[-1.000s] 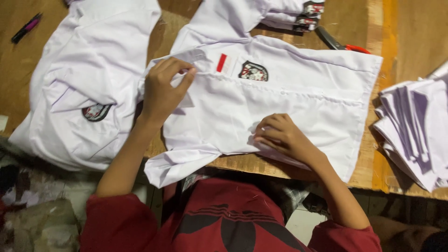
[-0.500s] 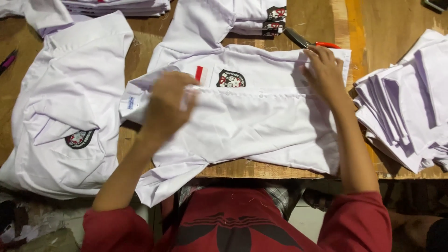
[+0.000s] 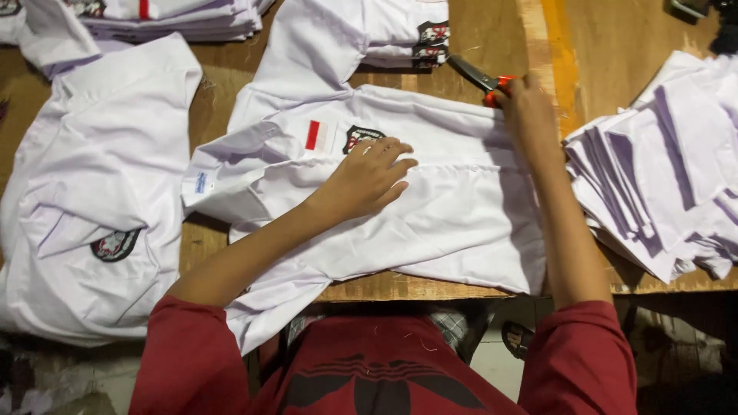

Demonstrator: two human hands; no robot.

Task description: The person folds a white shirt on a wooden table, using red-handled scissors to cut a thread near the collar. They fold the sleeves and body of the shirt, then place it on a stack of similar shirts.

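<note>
A white shirt (image 3: 430, 223) with a red-and-white flag patch and a dark badge lies spread on the wooden table (image 3: 492, 38). My left hand (image 3: 369, 178) rests flat on its chest just right of the badge, fingers apart, holding nothing. My right hand (image 3: 529, 107) is at the shirt's far right edge. Its fingers curl over the red handle of a pair of scissors (image 3: 475, 75), whose dark blades point away to the upper left.
Another white shirt (image 3: 100, 200) lies unfolded at the left. Folded shirts are stacked at the top left (image 3: 177, 17) and top centre (image 3: 400, 31). A fanned pile of white fabric pieces (image 3: 661, 169) fills the right. The table's front edge (image 3: 400, 289) is near my lap.
My left hand slid right from the collar area to beside the badge. My right hand went from the shirt's near hem up to the far edge and onto the scissors' handle.
</note>
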